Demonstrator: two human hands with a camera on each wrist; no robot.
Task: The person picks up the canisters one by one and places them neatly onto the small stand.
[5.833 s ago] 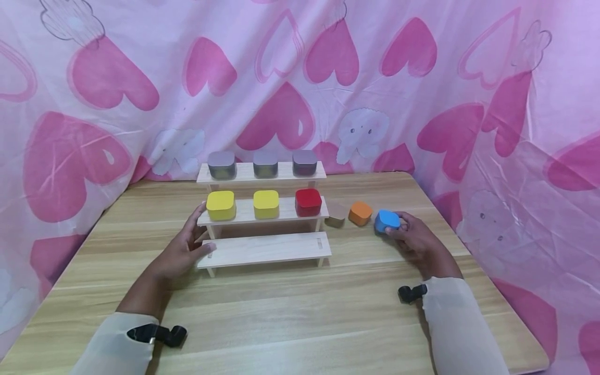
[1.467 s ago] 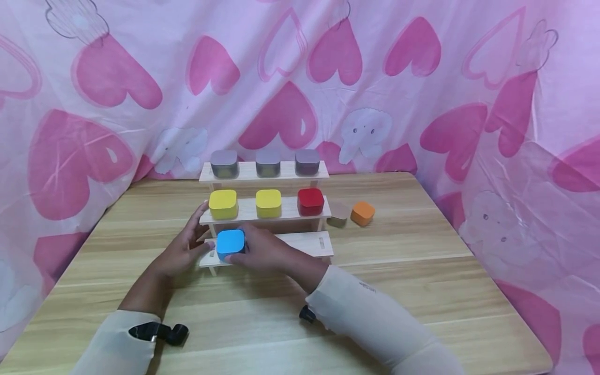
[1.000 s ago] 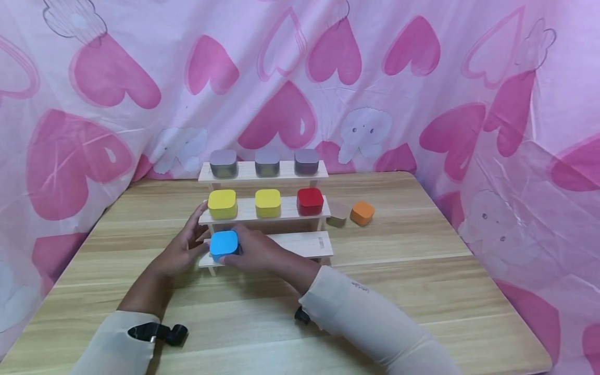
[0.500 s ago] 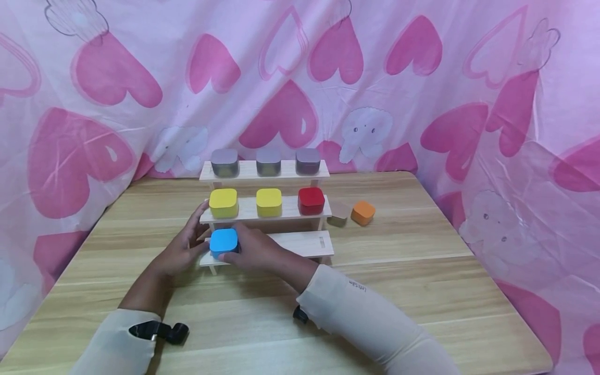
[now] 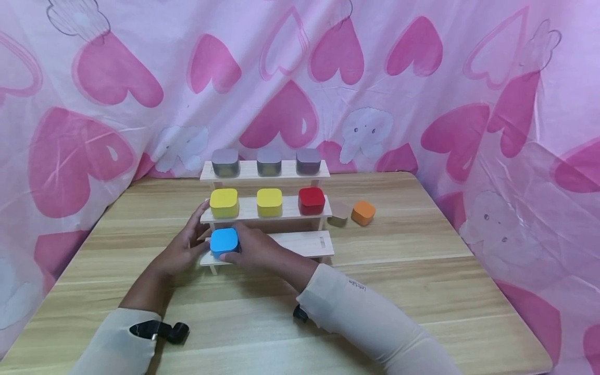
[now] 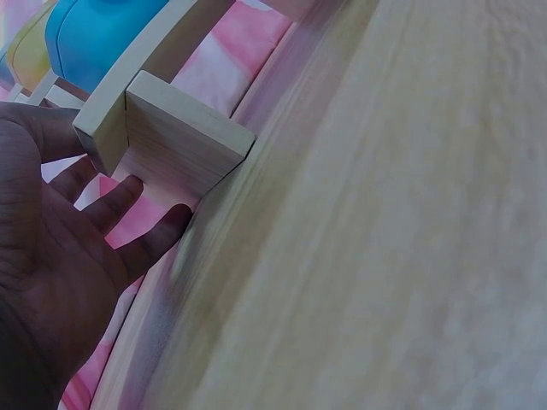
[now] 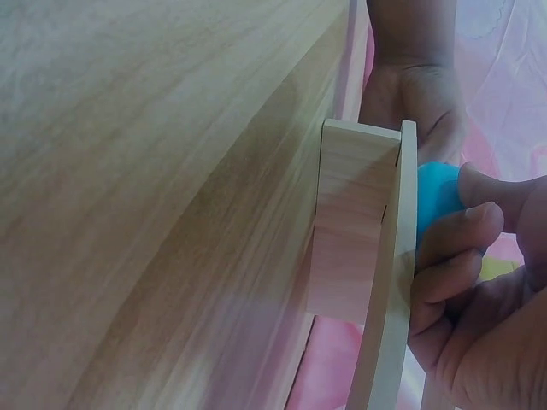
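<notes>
A blue rounded-square block (image 5: 223, 241) stands at the left end of the lowest shelf (image 5: 300, 244) of a three-tier wooden rack. My right hand (image 5: 258, 251) pinches it from the right, thumb in front; the right wrist view shows the other fingers folded beside the shelf edge. At the rack's left end is my left hand (image 5: 178, 255), its thumb touching the lowest shelf's end. Its fingers are spread and relaxed beside the shelf support (image 6: 184, 137) in the left wrist view. Two yellow blocks (image 5: 269, 202) and a red block (image 5: 311, 201) occupy the middle shelf.
Several grey blocks (image 5: 269, 162) line the top shelf. To the right of the rack, an orange block (image 5: 363, 213) and a brownish-grey block (image 5: 338, 214) lie on the wooden table (image 5: 422, 291). A pink heart-patterned cloth (image 5: 281, 114) hangs behind and at both sides.
My right hand has carried the blue block from the table at the right to the lowest shelf, then slid it slightly left. Over the last half second both hands stay almost still.
</notes>
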